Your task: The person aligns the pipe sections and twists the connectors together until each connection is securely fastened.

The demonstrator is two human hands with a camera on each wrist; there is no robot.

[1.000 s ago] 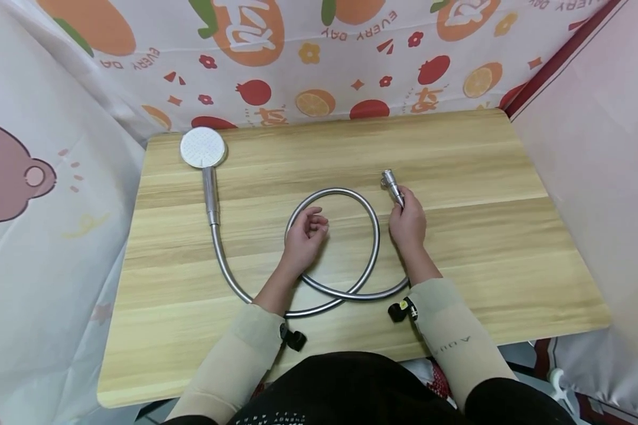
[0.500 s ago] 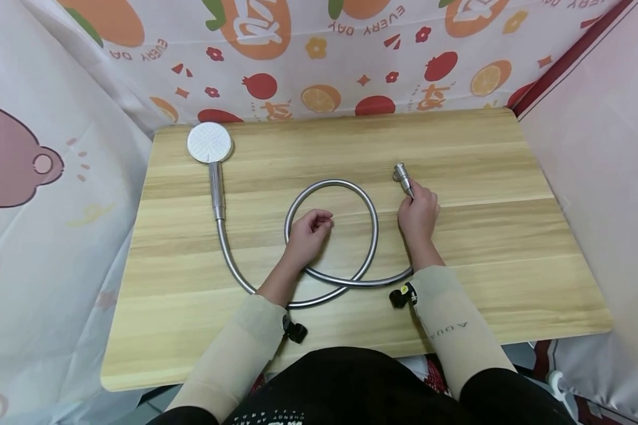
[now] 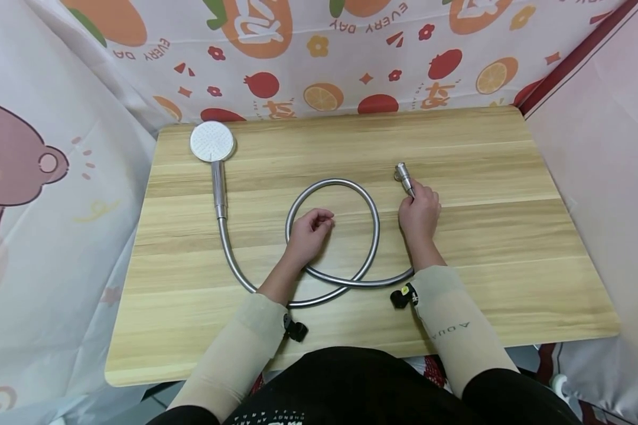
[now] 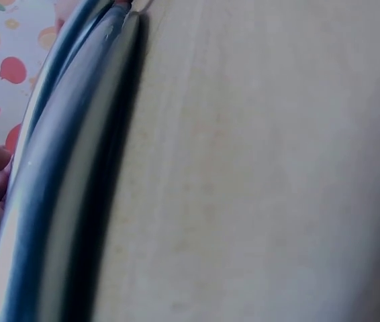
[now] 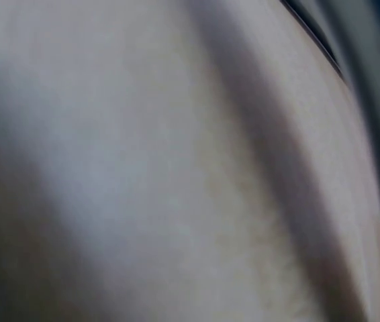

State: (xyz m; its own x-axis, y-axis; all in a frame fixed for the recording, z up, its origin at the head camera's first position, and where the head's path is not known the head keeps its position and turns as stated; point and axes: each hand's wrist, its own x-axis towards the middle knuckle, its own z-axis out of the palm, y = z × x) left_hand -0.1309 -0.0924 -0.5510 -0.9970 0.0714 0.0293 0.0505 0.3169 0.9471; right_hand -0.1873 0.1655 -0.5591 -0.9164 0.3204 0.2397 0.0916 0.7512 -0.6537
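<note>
A chrome shower head (image 3: 212,141) lies face up at the back left of the table, its handle running into a silver shower hose (image 3: 376,230). The hose makes one loop in the middle and crosses itself at the front. My right hand (image 3: 420,219) grips it close behind the metal end fitting (image 3: 403,173), which sticks out beyond the fingers. Across the left side of the loop lies my left hand (image 3: 309,236), fingers loosely curled, with nothing seen in them. In the left wrist view the hose (image 4: 62,161) passes large beside its fingers; the right wrist view is blurred.
The wooden table (image 3: 500,254) has rounded front corners. A fruit-print curtain (image 3: 383,53) hangs behind it, a bear-print curtain (image 3: 111,177) at the left and a pale curtain (image 3: 601,177) at the right. A small black camera (image 3: 296,330) sits at the left sleeve.
The head view has shifted slightly. My left fingers have curled in a little more, and my right hand has turned so more of its knuckles show, still gripping the hose end.
</note>
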